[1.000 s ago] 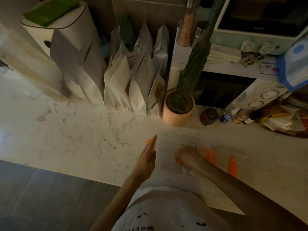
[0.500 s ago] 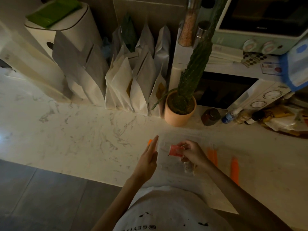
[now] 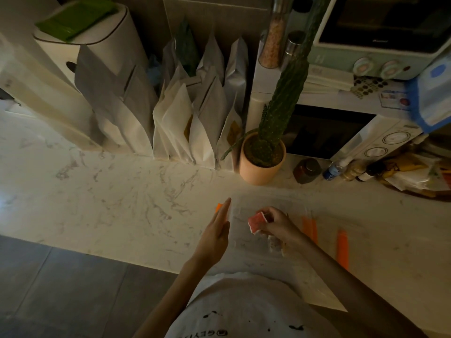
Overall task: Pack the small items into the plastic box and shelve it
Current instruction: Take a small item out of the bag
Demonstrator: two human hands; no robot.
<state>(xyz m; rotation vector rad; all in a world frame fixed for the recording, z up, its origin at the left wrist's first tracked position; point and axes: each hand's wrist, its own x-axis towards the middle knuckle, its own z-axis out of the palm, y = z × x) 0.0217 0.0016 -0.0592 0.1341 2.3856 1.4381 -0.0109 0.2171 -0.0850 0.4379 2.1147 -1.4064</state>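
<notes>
A clear plastic box (image 3: 246, 242) with orange clips (image 3: 308, 226) stands on the marble counter near its front edge. My right hand (image 3: 277, 222) is over the box, shut on a small red packet (image 3: 256, 222). Another small pale item (image 3: 274, 243) lies in the box just below that hand. My left hand (image 3: 216, 236) rests flat against the box's left side, fingers straight and together, holding nothing. One orange clip (image 3: 218, 207) shows past its fingertips. The box's lid with an orange clip (image 3: 342, 248) lies to the right.
A potted cactus (image 3: 262, 154) stands just behind the box. White paper bags (image 3: 195, 123) line the back wall. A microwave (image 3: 341, 135), a toaster oven (image 3: 380, 37) and small bottles (image 3: 334, 169) fill the back right. Dark floor lies left of the counter edge.
My right hand has lifted from inside the box, bringing up the red packet. My left hand has stayed at the box's left side.
</notes>
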